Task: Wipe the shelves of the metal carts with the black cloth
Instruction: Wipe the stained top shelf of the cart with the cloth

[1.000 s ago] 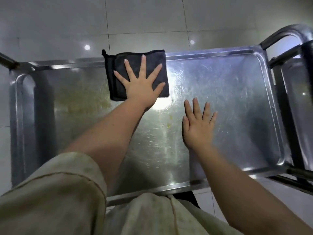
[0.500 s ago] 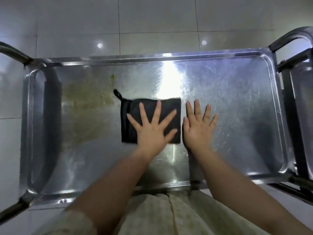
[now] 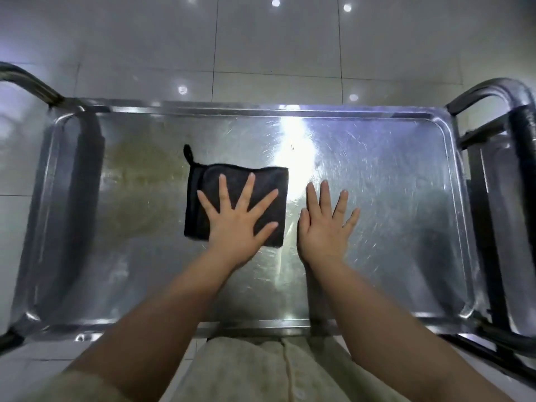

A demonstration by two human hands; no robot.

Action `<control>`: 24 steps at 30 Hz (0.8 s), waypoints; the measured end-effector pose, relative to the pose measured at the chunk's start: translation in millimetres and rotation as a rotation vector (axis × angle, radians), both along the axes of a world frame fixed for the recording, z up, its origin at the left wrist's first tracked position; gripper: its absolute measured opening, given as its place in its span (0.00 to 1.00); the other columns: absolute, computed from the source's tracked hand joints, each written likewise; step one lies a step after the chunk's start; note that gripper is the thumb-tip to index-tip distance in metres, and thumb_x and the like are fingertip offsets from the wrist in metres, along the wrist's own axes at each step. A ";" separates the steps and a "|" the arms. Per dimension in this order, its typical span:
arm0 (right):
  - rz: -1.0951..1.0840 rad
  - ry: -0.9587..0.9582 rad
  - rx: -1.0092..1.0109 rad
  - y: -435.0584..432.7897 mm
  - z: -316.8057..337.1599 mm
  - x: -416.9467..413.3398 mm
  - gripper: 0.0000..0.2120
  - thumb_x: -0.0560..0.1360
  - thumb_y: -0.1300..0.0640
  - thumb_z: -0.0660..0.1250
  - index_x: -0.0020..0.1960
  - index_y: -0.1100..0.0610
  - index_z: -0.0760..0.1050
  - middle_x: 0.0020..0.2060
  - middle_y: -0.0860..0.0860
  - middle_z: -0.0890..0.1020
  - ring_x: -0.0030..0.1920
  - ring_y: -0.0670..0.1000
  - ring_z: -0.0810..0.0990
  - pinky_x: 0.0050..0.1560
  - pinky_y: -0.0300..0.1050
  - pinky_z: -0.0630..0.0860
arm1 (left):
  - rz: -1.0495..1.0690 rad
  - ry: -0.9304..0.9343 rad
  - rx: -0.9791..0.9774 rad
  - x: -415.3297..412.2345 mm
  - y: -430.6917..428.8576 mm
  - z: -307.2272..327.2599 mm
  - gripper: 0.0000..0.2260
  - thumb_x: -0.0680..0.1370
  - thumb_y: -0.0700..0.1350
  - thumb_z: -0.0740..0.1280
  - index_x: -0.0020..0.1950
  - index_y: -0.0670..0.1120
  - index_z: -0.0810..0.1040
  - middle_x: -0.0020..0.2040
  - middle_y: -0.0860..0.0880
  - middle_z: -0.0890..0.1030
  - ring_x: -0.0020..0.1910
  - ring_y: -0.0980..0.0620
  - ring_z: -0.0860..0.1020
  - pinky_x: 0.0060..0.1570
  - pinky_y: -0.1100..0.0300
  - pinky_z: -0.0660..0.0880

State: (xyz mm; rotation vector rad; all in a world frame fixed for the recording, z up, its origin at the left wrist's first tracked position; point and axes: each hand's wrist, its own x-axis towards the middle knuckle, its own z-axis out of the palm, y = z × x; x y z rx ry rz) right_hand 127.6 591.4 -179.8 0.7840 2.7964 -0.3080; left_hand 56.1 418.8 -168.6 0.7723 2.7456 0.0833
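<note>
well, a person is wiping a shelf (image 3: 391, 285) of a metal cart. the left hand (image 3: 237, 224) is pressing flat on the black cloth (image 3: 203, 204) with fingers spread wide, so its grip is apart and not curling round anything. the cloth is lying folded near the middle of the shelf. the right hand (image 3: 322, 230) is resting flat on the bare metal just beside it, its grip apart too. a brownish smear (image 3: 136, 184) is showing left of the cloth, so i think that part is waiting for a wipe. a second cart (image 3: 522, 175) is standing at the right edge, so plenty is likely left.
</note>
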 end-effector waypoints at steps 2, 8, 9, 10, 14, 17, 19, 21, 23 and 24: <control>0.003 -0.016 -0.004 0.1 0.5 -0.6 0.26 0.83 0.45 0.42 0.79 0.41 0.37 0.79 0.45 0.40 0.78 0.59 0.36 0.73 0.68 0.38 | -0.006 0.000 0.008 55.0 -23.6 -2.5 0.28 0.78 0.71 0.46 0.78 0.68 0.49 0.81 0.51 0.49 0.77 0.30 0.40 0.64 0.21 0.41; 0.029 -0.049 0.011 0.4 2.2 -0.5 0.26 0.82 0.44 0.36 0.78 0.42 0.33 0.79 0.46 0.37 0.77 0.60 0.33 0.72 0.69 0.37 | 0.030 0.017 0.001 68.4 -23.7 -3.5 0.29 0.77 0.72 0.48 0.77 0.68 0.51 0.81 0.51 0.51 0.77 0.30 0.43 0.64 0.20 0.41; 0.032 -0.048 0.008 0.4 2.0 -0.3 0.26 0.83 0.44 0.38 0.78 0.42 0.34 0.78 0.45 0.37 0.77 0.60 0.33 0.72 0.70 0.36 | 0.058 0.030 0.004 53.5 -15.3 -4.2 0.29 0.76 0.72 0.48 0.77 0.69 0.50 0.81 0.52 0.49 0.77 0.30 0.41 0.64 0.21 0.40; 0.032 -0.045 0.003 0.2 1.5 -0.6 0.26 0.83 0.45 0.39 0.78 0.42 0.34 0.78 0.45 0.36 0.77 0.60 0.34 0.72 0.70 0.36 | 0.087 0.035 0.003 36.1 -5.6 -5.0 0.29 0.76 0.73 0.47 0.76 0.70 0.48 0.81 0.53 0.47 0.77 0.31 0.40 0.64 0.21 0.38; 0.052 -0.055 0.010 -0.9 1.1 -1.1 0.27 0.83 0.45 0.41 0.78 0.43 0.32 0.77 0.46 0.33 0.77 0.62 0.32 0.71 0.71 0.35 | 0.126 0.004 -0.034 -40.5 30.5 -0.5 0.30 0.75 0.74 0.44 0.75 0.72 0.42 0.81 0.56 0.39 0.76 0.34 0.34 0.64 0.23 0.35; 0.077 -0.069 0.014 0.0 3.0 0.2 0.29 0.81 0.41 0.39 0.77 0.43 0.31 0.78 0.48 0.33 0.76 0.63 0.30 0.70 0.72 0.35 | 0.129 -0.023 -0.062 -85.5 33.5 5.0 0.30 0.75 0.74 0.45 0.76 0.72 0.42 0.80 0.57 0.37 0.76 0.35 0.33 0.65 0.23 0.35; 0.097 -0.085 0.024 1.5 5.0 0.5 0.30 0.79 0.37 0.37 0.77 0.41 0.30 0.77 0.50 0.32 0.75 0.64 0.29 0.70 0.73 0.35 | 0.156 -0.041 -0.063 -101.7 21.9 6.9 0.30 0.75 0.74 0.44 0.76 0.72 0.42 0.80 0.58 0.37 0.77 0.36 0.33 0.66 0.24 0.36; 0.123 -0.099 0.030 2.5 6.4 0.6 0.32 0.78 0.33 0.37 0.76 0.40 0.29 0.77 0.50 0.30 0.75 0.65 0.29 0.69 0.74 0.34 | 0.204 -0.041 -0.073 -103.5 7.7 6.6 0.30 0.75 0.74 0.43 0.76 0.71 0.42 0.80 0.58 0.37 0.77 0.36 0.34 0.66 0.24 0.37; 0.200 -0.095 0.026 2.2 7.8 2.7 0.33 0.77 0.31 0.37 0.77 0.39 0.30 0.77 0.49 0.31 0.75 0.64 0.28 0.69 0.74 0.33 | 0.250 -0.040 -0.091 -89.4 -3.7 6.4 0.30 0.75 0.74 0.41 0.76 0.70 0.40 0.80 0.57 0.36 0.76 0.35 0.34 0.66 0.24 0.37; 0.258 -0.084 0.016 2.2 7.4 3.7 0.33 0.78 0.31 0.38 0.77 0.39 0.32 0.78 0.48 0.32 0.75 0.63 0.29 0.69 0.73 0.33 | 0.259 -0.040 -0.093 -76.3 -8.4 6.0 0.30 0.75 0.74 0.41 0.76 0.70 0.39 0.80 0.56 0.36 0.76 0.34 0.34 0.66 0.24 0.37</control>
